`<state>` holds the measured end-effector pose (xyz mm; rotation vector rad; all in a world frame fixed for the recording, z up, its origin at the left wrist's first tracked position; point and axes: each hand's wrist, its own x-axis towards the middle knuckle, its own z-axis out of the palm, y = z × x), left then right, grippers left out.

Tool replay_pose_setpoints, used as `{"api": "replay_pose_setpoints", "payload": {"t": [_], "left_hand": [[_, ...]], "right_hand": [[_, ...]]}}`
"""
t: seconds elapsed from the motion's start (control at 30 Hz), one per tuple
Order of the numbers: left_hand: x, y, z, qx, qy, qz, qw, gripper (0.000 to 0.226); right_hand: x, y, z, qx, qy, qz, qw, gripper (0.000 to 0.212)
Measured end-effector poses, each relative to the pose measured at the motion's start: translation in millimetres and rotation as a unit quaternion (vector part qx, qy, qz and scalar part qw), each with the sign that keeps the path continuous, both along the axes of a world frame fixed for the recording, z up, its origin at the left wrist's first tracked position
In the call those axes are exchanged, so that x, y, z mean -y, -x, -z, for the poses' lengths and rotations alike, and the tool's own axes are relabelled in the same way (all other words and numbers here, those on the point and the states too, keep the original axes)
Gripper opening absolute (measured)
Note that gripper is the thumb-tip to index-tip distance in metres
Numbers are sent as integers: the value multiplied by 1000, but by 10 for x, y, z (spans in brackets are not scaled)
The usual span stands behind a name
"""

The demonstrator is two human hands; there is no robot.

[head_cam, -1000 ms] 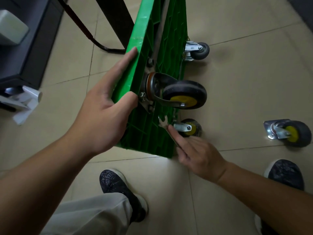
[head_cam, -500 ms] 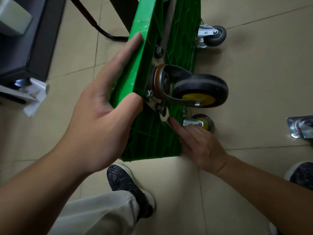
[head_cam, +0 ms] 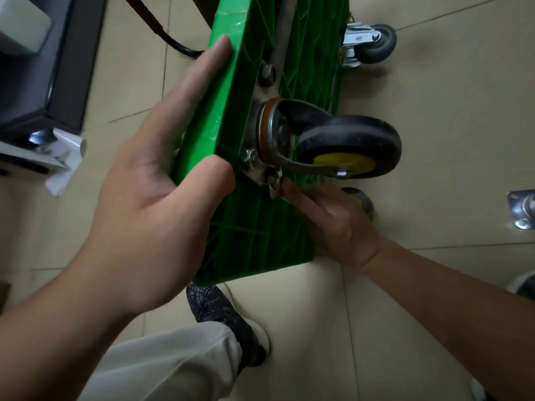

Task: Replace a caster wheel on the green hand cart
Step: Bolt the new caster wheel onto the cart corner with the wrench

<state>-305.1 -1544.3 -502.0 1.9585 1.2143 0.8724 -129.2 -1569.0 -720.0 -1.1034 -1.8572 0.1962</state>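
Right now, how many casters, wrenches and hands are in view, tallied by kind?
Casters: 4 (yellow-hubbed caster on the green cart, grey caster, half-hidden caster behind the right hand, floor caster cut by the frame edge)
Wrench: 1
Hands: 2 (right hand, left hand)
Total: 7

I'm seeing beige floor tiles (head_cam: 434, 96) right across the view. Upper left, a dark cabinet (head_cam: 58, 68) with a pale block (head_cam: 20, 27) on top of it, and a white bracket-like piece (head_cam: 65, 157) at its foot. A black curved tube (head_cam: 181, 48) lies on the floor beyond. Down low, a dark patterned shoe (head_cam: 225, 316) below a pale trouser leg (head_cam: 173, 363).
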Motion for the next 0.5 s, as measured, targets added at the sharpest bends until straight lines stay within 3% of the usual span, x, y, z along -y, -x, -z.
{"api": "replay_pose_setpoints", "payload": {"t": [0.17, 0.3, 0.37, 0.5], "left_hand": [[-39, -4, -12, -2, 12, 6, 1000, 73], [-38, -87, -145, -32, 37, 22, 999, 77], [-3, -146, -203, -30, 45, 12, 998, 77], [45, -213, -255, -14, 60, 1, 998, 75]], "right_hand": [[278, 97, -213, -82, 47, -26, 995, 59], [614, 207, -514, -191, 160, -27, 968, 61], [762, 275, -734, -255, 252, -24, 933, 64], [884, 425, -1228, -392, 395, -21, 831, 61]]}}
